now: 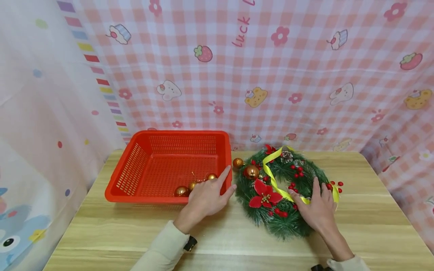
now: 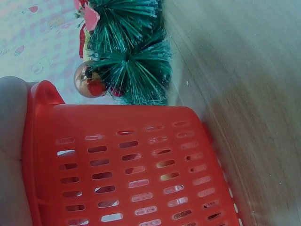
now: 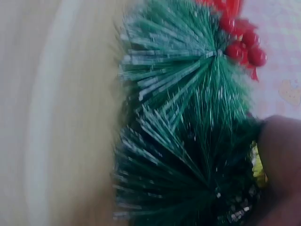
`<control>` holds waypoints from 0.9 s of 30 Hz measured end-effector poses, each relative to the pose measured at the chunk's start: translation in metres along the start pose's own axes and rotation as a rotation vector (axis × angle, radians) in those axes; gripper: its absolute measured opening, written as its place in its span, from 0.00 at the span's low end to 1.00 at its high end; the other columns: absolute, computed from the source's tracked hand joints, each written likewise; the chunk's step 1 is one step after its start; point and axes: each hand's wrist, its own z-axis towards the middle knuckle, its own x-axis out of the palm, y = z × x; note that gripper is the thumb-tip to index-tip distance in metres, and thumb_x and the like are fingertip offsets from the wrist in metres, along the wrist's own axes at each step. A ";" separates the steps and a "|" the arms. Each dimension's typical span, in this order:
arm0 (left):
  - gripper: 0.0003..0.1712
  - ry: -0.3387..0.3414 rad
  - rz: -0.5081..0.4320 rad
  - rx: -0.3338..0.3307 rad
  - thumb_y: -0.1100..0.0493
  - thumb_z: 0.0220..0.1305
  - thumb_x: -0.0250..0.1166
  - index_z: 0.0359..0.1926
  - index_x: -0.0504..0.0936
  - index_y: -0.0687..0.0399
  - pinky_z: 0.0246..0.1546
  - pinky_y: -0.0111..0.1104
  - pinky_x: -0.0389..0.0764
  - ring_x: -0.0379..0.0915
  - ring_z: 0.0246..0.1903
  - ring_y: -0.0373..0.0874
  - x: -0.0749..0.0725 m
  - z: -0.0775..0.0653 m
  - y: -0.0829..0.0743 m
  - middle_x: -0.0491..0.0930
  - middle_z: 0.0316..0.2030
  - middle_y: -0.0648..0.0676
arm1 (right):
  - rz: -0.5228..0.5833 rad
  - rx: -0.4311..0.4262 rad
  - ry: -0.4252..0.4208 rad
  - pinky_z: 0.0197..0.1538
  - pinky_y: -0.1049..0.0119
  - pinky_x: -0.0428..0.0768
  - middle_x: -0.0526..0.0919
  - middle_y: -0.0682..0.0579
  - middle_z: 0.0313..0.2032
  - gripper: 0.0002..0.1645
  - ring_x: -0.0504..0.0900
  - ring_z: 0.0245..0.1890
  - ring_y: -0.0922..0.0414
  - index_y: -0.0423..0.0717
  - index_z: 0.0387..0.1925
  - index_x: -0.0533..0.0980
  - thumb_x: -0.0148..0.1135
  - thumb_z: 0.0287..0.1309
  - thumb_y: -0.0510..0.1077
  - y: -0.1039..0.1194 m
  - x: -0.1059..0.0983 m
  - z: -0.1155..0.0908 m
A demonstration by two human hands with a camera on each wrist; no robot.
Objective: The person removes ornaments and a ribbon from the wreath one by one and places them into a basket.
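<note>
A green wreath (image 1: 286,226) lies on the table, decorated with a red poinsettia (image 1: 263,196), red berries, pinecones and shiny baubles. Yellow ribbon (image 1: 268,169) runs loosely across it. My right hand (image 1: 317,209) rests on the wreath's front right side, fingers extended, thumb at the ribbon. To the left stands a red plastic basket (image 1: 162,198) with several gold baubles (image 1: 182,191) near its front right corner. Over that corner is my left hand (image 1: 207,197), index finger and thumb extended by the right rim; its other fingers are mostly hidden. Part of it shows beside the basket's rim (image 2: 40,141).
A small gold glitter bauble (image 1: 238,163) sits between the basket and the wreath. Beneath everything is a wood-grain table (image 1: 237,244). A pink checked cloth (image 1: 217,82) hangs behind it, with more patterned cloth at both sides.
</note>
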 end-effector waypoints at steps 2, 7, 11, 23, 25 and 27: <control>0.40 -0.004 -0.001 0.000 0.32 0.72 0.46 0.78 0.50 0.36 0.09 0.32 0.56 0.53 0.09 0.41 0.001 0.000 0.000 0.64 0.12 0.48 | -0.009 -0.057 0.009 0.64 0.26 0.41 0.39 0.19 0.71 0.63 0.40 0.69 0.22 0.33 0.76 0.35 0.52 0.65 0.70 -0.006 -0.003 0.005; 0.40 -0.017 -0.002 -0.002 0.31 0.71 0.45 0.78 0.51 0.36 0.10 0.32 0.57 0.55 0.10 0.41 0.001 -0.001 0.001 0.65 0.13 0.49 | 0.001 -0.207 0.045 0.63 0.25 0.48 0.43 0.20 0.71 0.58 0.44 0.69 0.22 0.33 0.76 0.39 0.56 0.66 0.63 -0.022 -0.013 0.020; 0.39 -0.016 -0.001 0.001 0.31 0.72 0.44 0.78 0.50 0.35 0.10 0.31 0.56 0.53 0.09 0.40 0.001 -0.001 0.001 0.65 0.13 0.48 | 0.013 -0.284 0.100 0.61 0.24 0.52 0.44 0.22 0.72 0.56 0.45 0.69 0.23 0.35 0.77 0.39 0.58 0.66 0.59 -0.031 -0.020 0.031; 0.39 -0.010 0.009 0.006 0.31 0.72 0.45 0.78 0.49 0.35 0.09 0.30 0.52 0.50 0.08 0.39 0.001 -0.001 0.000 0.62 0.11 0.47 | 0.026 -0.324 0.127 0.60 0.23 0.54 0.42 0.29 0.75 0.58 0.45 0.71 0.26 0.42 0.78 0.40 0.61 0.64 0.62 -0.033 -0.031 0.043; 0.40 -0.008 0.007 0.005 0.31 0.72 0.44 0.78 0.49 0.35 0.10 0.30 0.52 0.50 0.08 0.39 0.001 -0.002 0.001 0.62 0.11 0.47 | 0.050 -0.294 0.086 0.59 0.23 0.54 0.40 0.28 0.75 0.59 0.44 0.71 0.25 0.41 0.78 0.40 0.61 0.64 0.62 -0.028 -0.031 0.038; 0.40 -0.008 0.004 0.001 0.31 0.72 0.45 0.78 0.49 0.35 0.10 0.30 0.52 0.50 0.08 0.39 0.000 -0.002 0.001 0.62 0.11 0.47 | 0.081 -0.241 0.026 0.59 0.22 0.54 0.38 0.26 0.74 0.59 0.43 0.71 0.24 0.39 0.78 0.39 0.60 0.64 0.62 -0.020 -0.030 0.030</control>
